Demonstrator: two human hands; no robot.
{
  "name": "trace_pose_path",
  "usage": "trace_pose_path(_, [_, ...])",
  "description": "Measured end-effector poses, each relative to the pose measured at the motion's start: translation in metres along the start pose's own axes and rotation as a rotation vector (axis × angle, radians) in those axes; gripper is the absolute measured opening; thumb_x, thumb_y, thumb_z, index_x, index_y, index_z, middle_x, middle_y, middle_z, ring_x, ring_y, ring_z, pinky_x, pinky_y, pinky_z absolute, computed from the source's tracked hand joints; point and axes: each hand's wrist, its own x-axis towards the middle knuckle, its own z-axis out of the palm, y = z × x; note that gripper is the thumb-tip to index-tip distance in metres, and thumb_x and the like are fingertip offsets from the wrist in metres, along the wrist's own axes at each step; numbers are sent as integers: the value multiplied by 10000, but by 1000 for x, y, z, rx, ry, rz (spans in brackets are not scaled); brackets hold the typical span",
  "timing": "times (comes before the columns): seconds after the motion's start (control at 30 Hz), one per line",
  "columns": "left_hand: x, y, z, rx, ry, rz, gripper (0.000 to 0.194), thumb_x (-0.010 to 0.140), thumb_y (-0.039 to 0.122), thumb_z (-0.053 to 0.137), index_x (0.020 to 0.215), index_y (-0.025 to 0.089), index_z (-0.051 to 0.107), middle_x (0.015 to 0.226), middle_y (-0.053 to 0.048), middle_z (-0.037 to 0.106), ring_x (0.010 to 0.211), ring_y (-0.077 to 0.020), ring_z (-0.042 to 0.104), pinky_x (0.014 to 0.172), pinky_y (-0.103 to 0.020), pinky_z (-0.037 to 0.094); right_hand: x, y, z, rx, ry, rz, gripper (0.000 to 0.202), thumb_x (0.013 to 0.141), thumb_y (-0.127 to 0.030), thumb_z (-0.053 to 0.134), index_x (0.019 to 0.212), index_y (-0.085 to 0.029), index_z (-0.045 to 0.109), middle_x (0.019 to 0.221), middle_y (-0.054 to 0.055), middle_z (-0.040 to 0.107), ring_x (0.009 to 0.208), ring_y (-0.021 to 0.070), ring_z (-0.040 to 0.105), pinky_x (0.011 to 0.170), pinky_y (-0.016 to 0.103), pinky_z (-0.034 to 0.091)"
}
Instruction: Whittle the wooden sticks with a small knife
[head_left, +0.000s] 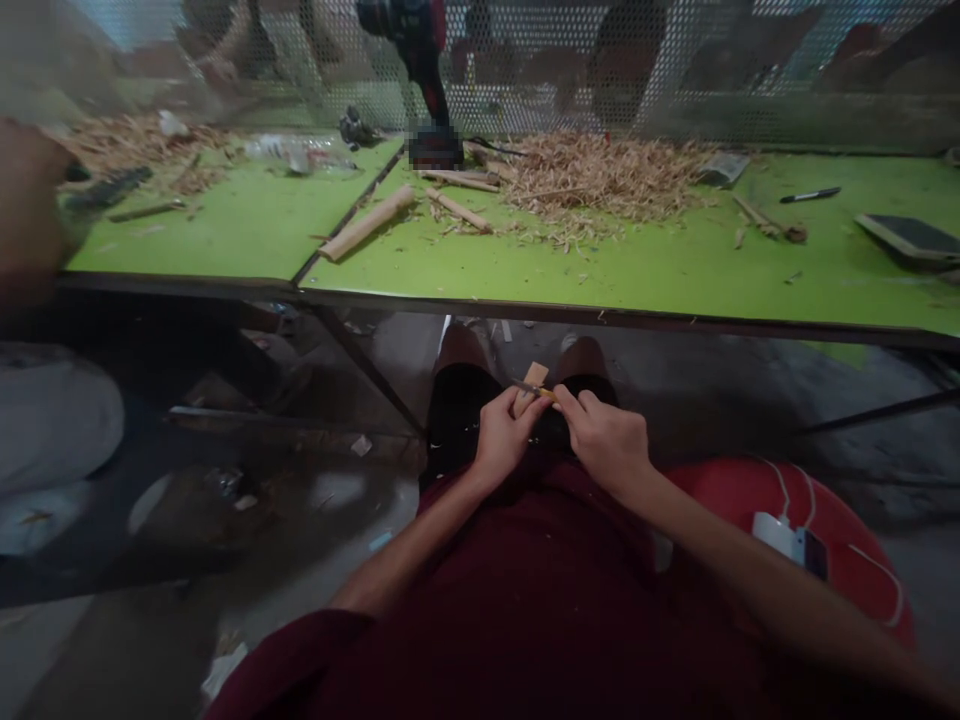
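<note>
Over my lap, my left hand [504, 432] is closed around a small pale piece of wood [536, 373], whose flat end sticks up past the fingers. My right hand [611, 440] grips a small carving knife [546, 394] by its yellowish handle. The dark blade points left and lies across the wood, close to my left thumb. Whether the edge is cutting in cannot be made out at this size. Fingers hide the lower part of the wood and most of the handle.
Ahead is a green table [450, 270] with wood shavings [607, 175], a wooden stick [367, 225], a cordless drill [424, 80], a pen [810, 195] and a dark flat device [911, 237]. A red stool [712, 490] with a charger stands right. Another person's blurred hand [30, 210] is at left.
</note>
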Motion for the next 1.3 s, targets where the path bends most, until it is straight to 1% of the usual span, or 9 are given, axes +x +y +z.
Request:
trace_pose_path(0.2, [1, -4, -2, -12, 3, -49, 224, 886, 360, 806, 836, 153, 737, 746, 16, 637, 740, -149, 496, 687, -262, 376, -1, -13, 2, 36, 1, 67, 483, 1177, -290, 385, 1357, -171, 817, 823, 106, 745, 620, 169, 586, 558, 334, 202])
trace_pose_path(0.37, [3, -8, 3, -66, 36, -88, 334, 893, 380, 820, 715, 175, 626, 691, 29, 489, 708, -137, 390, 656, -275, 323, 0, -16, 4, 117, -15, 161, 508, 1180, -311, 356, 1369, -169, 805, 849, 120, 760, 626, 181, 611, 559, 332, 219])
trace_pose_path(0.57, [7, -3, -3, -79, -102, -23, 276, 941, 405, 743, 840, 158, 670, 765, 11, 546, 753, -146, 428, 691, -278, 361, 8, -7, 4, 172, -58, 109, 468, 1168, -323, 408, 1379, -182, 801, 936, 125, 805, 680, 194, 670, 563, 330, 258])
trace_pose_path(0.73, [7, -6, -1, -86, -109, -8, 288, 939, 427, 743, 857, 163, 663, 763, 22, 551, 742, -137, 437, 682, -266, 370, 7, -3, 12, 242, -105, 116, 453, 1152, -319, 435, 1390, -183, 796, 1009, 135, 830, 728, 210, 715, 572, 318, 309])
trace_pose_path(0.8, [10, -10, 2, -94, -81, -31, 298, 919, 422, 781, 840, 170, 643, 755, 31, 551, 735, -128, 449, 676, -251, 378, 6, 2, 22, 385, -79, 192, 444, 1130, -340, 462, 1359, -175, 805, 1042, 143, 831, 766, 222, 724, 592, 306, 348])
trace_pose_path(0.87, [14, -13, 3, -133, -44, -148, 354, 882, 436, 837, 817, 186, 595, 703, 57, 508, 662, -103, 434, 622, -234, 355, 7, 12, 36, 672, -46, 381, 419, 1096, -380, 505, 1285, -166, 812, 1004, 135, 816, 745, 214, 696, 602, 289, 384])
trace_pose_path(1.0, [19, -15, -1, -378, -73, -476, 434, 831, 453, 890, 812, 207, 533, 601, 106, 421, 484, -50, 322, 492, -211, 219, 10, 38, 63, 1356, -191, 778, 420, 1009, -548, 590, 1038, -164, 757, 601, -17, 555, 454, 132, 382, 463, 243, 282])
trace_pose_path(1.1, [19, -11, -8, -500, -123, -526, 351, 830, 403, 867, 827, 175, 599, 599, 83, 460, 480, -49, 353, 479, -198, 234, 10, 45, 72, 1644, -285, 864, 411, 915, -577, 698, 982, -171, 705, 554, -94, 415, 421, 77, 231, 435, 206, 159])
trace_pose_path(1.3, [11, -1, -14, -623, -151, -533, 141, 823, 230, 763, 919, 138, 718, 750, 11, 579, 573, -80, 468, 525, -223, 371, -6, 23, 66, 1772, -238, 899, 487, 825, -633, 815, 978, -183, 710, 581, -93, 436, 440, 55, 255, 454, 205, 118])
